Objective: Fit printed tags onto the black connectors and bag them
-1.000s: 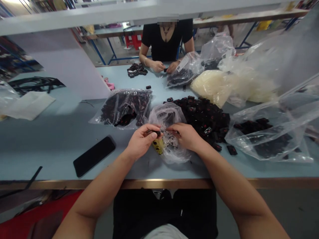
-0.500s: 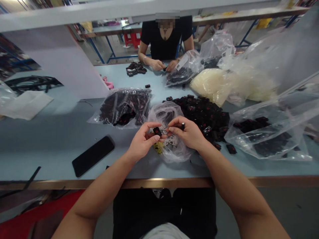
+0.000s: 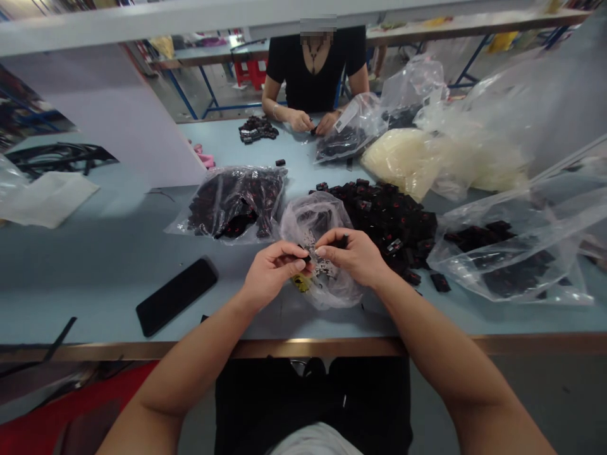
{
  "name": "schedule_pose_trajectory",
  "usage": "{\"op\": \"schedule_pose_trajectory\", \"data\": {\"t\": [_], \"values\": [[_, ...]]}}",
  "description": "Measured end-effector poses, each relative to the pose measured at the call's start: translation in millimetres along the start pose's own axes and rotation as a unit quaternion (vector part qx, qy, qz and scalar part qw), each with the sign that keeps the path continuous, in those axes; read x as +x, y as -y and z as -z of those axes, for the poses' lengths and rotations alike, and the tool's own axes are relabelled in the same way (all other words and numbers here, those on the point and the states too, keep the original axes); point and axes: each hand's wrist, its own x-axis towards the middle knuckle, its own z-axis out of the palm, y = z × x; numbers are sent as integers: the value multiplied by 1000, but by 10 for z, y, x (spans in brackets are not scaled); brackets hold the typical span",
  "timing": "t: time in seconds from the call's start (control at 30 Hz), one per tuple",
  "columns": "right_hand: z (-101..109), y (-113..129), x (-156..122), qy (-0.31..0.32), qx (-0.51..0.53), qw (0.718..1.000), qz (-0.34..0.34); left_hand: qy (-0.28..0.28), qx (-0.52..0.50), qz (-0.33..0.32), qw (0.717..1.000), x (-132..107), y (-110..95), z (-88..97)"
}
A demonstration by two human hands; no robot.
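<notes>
My left hand (image 3: 270,273) is closed on a small black plastic part (image 3: 305,256), pinched between thumb and fingers and mostly covered by them. Close beside it, my right hand (image 3: 353,254) is closed in a pinch, its fingertips almost touching the part. A short dark object (image 3: 344,241) shows at its curled fingers; its kind, and what lies at the fingertips, I cannot make out. Beneath both hands an open clear plastic bag (image 3: 342,292) holds many small white-and-black pieces (image 3: 326,268). A yellow patch (image 3: 300,282) shows by the bag's left side.
A heap of black parts (image 3: 389,215) lies behind my right hand. Filled plastic bags stand left (image 3: 237,202) and right (image 3: 516,265). A phone (image 3: 176,297) rests left near the table edge (image 3: 322,347). Across the table, a person (image 3: 315,82) handles a small dark piece.
The black part in my left hand has turned, so its red-marked face no longer shows. My left hand has dropped slightly, and the right fingertips have come closer to the part.
</notes>
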Motion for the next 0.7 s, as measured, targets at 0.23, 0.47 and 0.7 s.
{"op": "schedule_pose_trajectory", "data": {"t": [0.23, 0.47, 0.7], "values": [[-36, 14, -29, 29, 51, 998, -10, 17, -12, 10, 1000, -2, -23, -33], [-50, 31, -32, 40, 44, 998, 11, 26, 1, 19, 999, -11, -16, -34], [-57, 33, -31, 53, 13, 998, 22, 40, -2, 18, 999, -8, -9, -15]]}}
